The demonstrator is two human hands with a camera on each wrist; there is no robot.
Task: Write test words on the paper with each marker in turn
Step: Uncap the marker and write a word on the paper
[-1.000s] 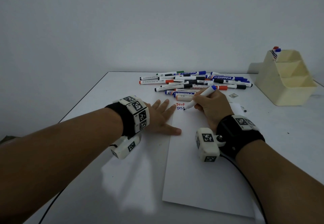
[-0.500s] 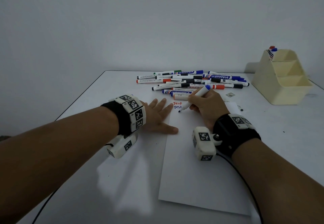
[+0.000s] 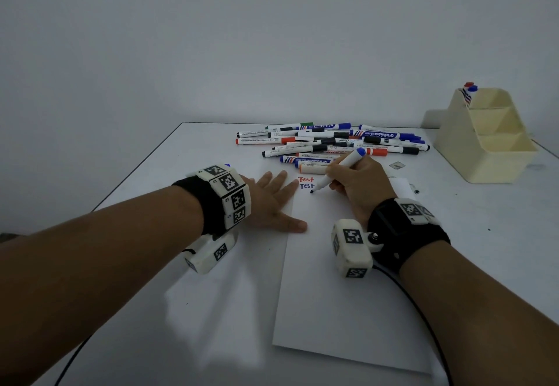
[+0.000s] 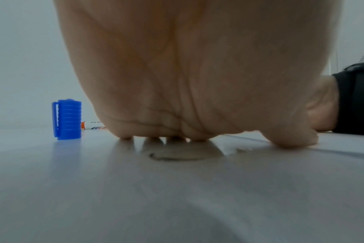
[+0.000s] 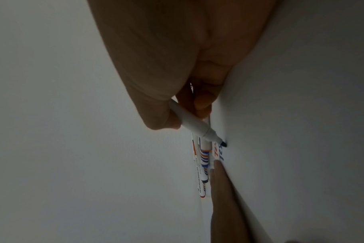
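A heap of markers point(image 3: 329, 143) lies at the far side of the white bench point(image 3: 151, 310), just beyond the paper point(image 3: 348, 310). A cream organiser point(image 3: 484, 143) stands far right (two pens poke from its top pocket). A blue cap point(image 4: 66, 119) stands left of the left hand point(image 3: 269, 201), which lies flat, thumb on the paper's edge. The right hand point(image 3: 360, 186) pinches a blue marker point(image 3: 338, 171), its tip beside the blue "Test" point(image 3: 307, 186). Behind is a plain grey wall.

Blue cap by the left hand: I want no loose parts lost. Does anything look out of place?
Only the blue cap, standing alone on the table left of the left hand, apart from the marker that the right hand grips.
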